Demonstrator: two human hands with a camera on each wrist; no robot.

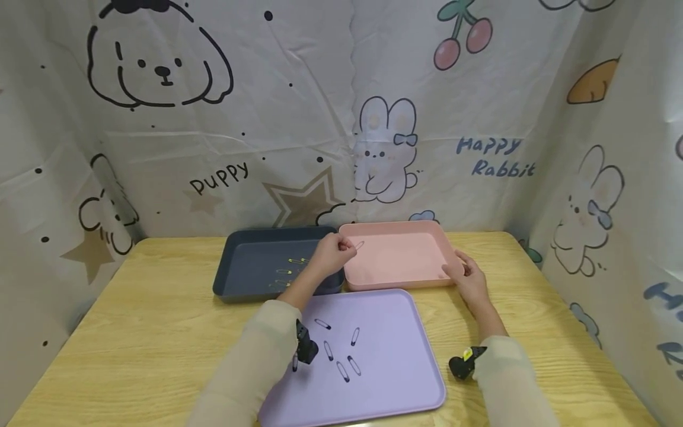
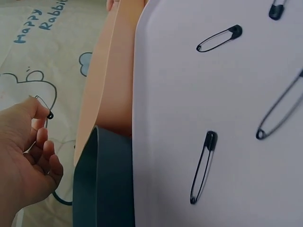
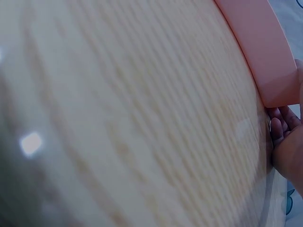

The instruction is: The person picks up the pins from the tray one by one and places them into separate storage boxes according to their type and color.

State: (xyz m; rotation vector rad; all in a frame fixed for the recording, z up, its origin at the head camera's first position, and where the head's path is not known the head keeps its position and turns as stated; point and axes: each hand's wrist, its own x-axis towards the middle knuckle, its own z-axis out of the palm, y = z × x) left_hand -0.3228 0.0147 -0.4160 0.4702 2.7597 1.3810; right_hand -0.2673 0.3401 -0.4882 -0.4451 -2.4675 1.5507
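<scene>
Safety pins with black ends (image 1: 342, 372) lie scattered on the light purple tray (image 1: 395, 344), which sits nearest on the wooden worktop (image 1: 133, 332). At least six show there, pointing different ways. The person's cream sleeves (image 1: 245, 350) reach in from the front, and each wrist wears a small black camera (image 1: 306, 345).

A little farther back, the right hand (image 1: 471, 283) holds the front right corner of the pink tray (image 1: 400, 255), with its thumb over the rim and its other fingers on the outside. The left hand (image 1: 331, 255) is up where the dark blue tray (image 1: 251, 261) and the pink tray meet. Its fingers pinch one black-ended safety pin (image 2: 50, 115) above the left side of the pink tray. In the dark blue tray, some safety pins with yellow ends (image 1: 284, 271) lie close together toward the front right; they are too blurry to count. The two trays stand side by side, just behind the purple one.

Behind it all hangs a white cloth (image 1: 299, 107) with a puppy, a rabbit, cherries and stars drawn on it.
</scene>
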